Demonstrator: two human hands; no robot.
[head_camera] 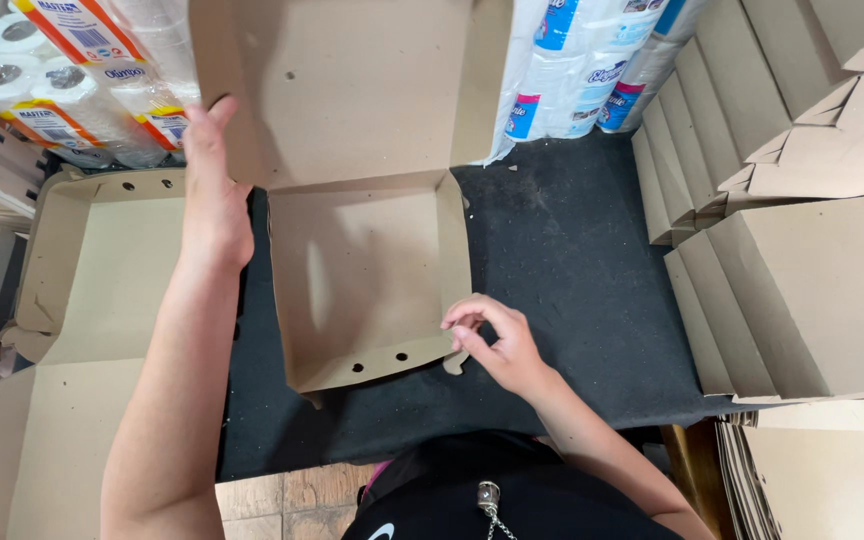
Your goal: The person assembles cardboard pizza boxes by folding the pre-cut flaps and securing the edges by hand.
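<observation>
A brown cardboard box (pixel 362 270) lies half folded on a dark mat (pixel 572 280), its tray part in the middle and its lid flap raised toward the back. My left hand (pixel 214 195) presses flat against the left edge of the raised lid. My right hand (pixel 497 340) pinches the front right corner of the tray, next to a small tab. The front wall of the tray has three small round holes.
A folded open box (pixel 102 260) lies at the left with flat cardboard below it. Stacks of folded boxes (pixel 802 270) fill the right side. Wrapped packs of paper rolls (pixel 62 90) stand at the back left, with more packs (pixel 592 70) at the back middle.
</observation>
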